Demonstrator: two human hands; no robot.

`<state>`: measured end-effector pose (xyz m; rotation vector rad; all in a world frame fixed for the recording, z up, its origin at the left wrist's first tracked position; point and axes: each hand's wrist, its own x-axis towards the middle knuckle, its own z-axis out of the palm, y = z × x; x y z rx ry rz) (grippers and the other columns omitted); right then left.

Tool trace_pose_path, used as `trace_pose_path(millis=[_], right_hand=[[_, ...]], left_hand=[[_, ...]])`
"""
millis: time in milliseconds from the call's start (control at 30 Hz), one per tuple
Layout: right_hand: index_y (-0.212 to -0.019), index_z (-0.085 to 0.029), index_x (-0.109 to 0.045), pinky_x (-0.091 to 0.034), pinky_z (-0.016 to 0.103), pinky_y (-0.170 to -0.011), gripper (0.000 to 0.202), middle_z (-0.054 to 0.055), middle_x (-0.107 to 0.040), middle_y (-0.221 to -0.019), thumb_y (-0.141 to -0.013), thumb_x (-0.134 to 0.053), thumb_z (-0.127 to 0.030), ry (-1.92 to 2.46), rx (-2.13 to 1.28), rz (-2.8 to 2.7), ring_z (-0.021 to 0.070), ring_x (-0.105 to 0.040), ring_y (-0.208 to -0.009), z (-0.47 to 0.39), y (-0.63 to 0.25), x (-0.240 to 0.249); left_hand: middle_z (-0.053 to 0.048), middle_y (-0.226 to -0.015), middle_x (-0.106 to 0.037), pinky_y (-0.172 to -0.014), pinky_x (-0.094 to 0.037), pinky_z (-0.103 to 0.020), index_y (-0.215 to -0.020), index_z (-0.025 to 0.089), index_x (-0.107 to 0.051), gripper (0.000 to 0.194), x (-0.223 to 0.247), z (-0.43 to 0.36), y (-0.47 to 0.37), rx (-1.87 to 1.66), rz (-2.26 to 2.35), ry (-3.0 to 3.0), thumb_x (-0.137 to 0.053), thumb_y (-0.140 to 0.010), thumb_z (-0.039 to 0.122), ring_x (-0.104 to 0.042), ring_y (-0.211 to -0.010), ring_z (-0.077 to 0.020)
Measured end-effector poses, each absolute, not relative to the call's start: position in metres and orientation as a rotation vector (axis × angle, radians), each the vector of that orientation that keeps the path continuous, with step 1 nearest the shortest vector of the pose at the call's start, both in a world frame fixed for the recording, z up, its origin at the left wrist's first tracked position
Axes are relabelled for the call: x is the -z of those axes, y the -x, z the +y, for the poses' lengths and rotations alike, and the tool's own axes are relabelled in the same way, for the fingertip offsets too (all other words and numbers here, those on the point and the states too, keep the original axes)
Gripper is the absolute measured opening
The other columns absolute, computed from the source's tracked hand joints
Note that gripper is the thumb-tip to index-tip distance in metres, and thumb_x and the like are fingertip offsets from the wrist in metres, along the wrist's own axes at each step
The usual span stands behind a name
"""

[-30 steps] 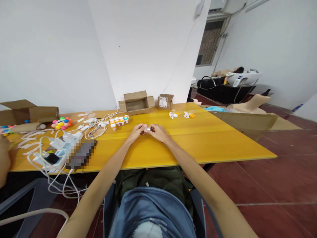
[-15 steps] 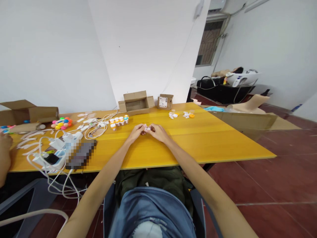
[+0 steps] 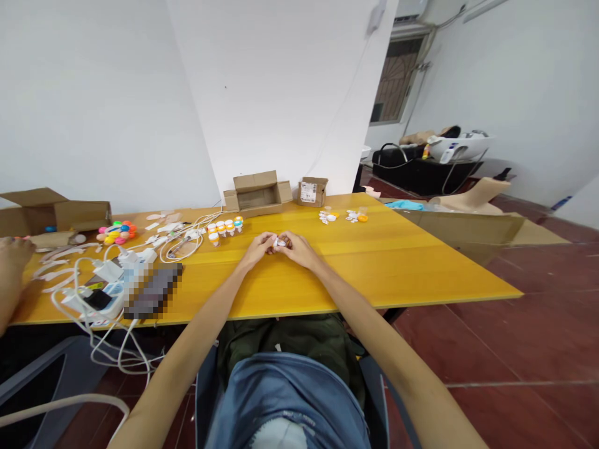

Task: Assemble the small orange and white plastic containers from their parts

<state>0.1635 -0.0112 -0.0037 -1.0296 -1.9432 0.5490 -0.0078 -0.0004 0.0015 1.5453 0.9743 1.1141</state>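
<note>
Over the middle of the yellow wooden table [image 3: 374, 262], my left hand [image 3: 260, 247] and my right hand [image 3: 296, 249] meet, fingers bent around a small white piece [image 3: 279, 242]. Both hands are closed on it, and the fingers hide most of its shape. Beyond my left hand stand several small white figures with orange or teal tops [image 3: 225, 228]. Farther off to the right lie two small groups of white and orange parts, one left [image 3: 329, 216] and one right [image 3: 357, 216].
An open cardboard box [image 3: 258, 193] and a smaller carton [image 3: 312, 191] stand against the wall. Left are a power strip [image 3: 119, 293] with tangled white cables, a dark blurred device [image 3: 156, 290], and colourful balls [image 3: 116, 232]. Another person's hand [image 3: 16, 255] is at the far left.
My fingers have shifted slightly around the small white piece, turning it a little. The other person's hand at the far left has moved up and farther over the table.
</note>
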Motion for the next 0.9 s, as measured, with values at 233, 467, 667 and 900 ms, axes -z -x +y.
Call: trace_pose_path(millis=[233, 467, 667, 900], right_hand=[[-0.096, -0.023, -0.064, -0.047, 0.027, -0.069, 0.016, 0.001, -0.072, -0.086, -0.082, -0.063, -0.032, 1.020, -0.527, -1.955, 0.0169, -0.063, -0.071, -0.0136, -0.1648, 0.0007], [-0.099, -0.024, -0.064, -0.047, 0.027, -0.068, 0.018, 0.000, -0.072, -0.086, -0.084, -0.062, -0.033, 1.004, -0.493, -1.949, 0.0169, -0.062, -0.070, -0.0140, -0.1651, 0.0014], [-0.098, -0.024, -0.063, -0.046, 0.027, -0.066, 0.020, -0.001, -0.070, -0.081, -0.080, -0.067, -0.033, 1.057, -0.474, -1.982, 0.0183, -0.062, -0.072, -0.0122, -0.1660, 0.0028], [-0.097, -0.024, -0.061, -0.044, 0.027, -0.064, 0.019, -0.002, -0.069, -0.078, -0.081, -0.067, -0.032, 1.078, -0.470, -1.968, 0.0178, -0.062, -0.070, -0.0119, -0.1650, 0.0031]], left_hand=[[0.001, -0.066, -0.064, -0.061, -0.047, -0.024, -0.083, 0.017, -0.066, 0.043, -0.0038, -0.0017, 0.0068, -1.098, 0.975, -1.566, -0.073, -0.075, 0.059, -0.060, -0.062, -0.0125], [0.003, -0.057, -0.058, -0.056, -0.044, -0.023, -0.071, 0.017, -0.062, 0.046, -0.0067, -0.0037, 0.0061, -1.090, 1.012, -1.591, -0.071, -0.076, 0.062, -0.053, -0.054, -0.0105], [0.004, -0.058, -0.058, -0.059, -0.044, -0.023, -0.074, 0.017, -0.066, 0.048, -0.0075, -0.0043, 0.0059, -1.093, 0.973, -1.618, -0.075, -0.068, 0.064, -0.052, -0.055, -0.0101], [0.001, -0.065, -0.065, -0.061, -0.045, -0.024, -0.076, 0.016, -0.071, 0.047, -0.0084, -0.0044, 0.0068, -1.091, 0.972, -1.617, -0.080, -0.064, 0.060, -0.055, -0.060, -0.0113]])
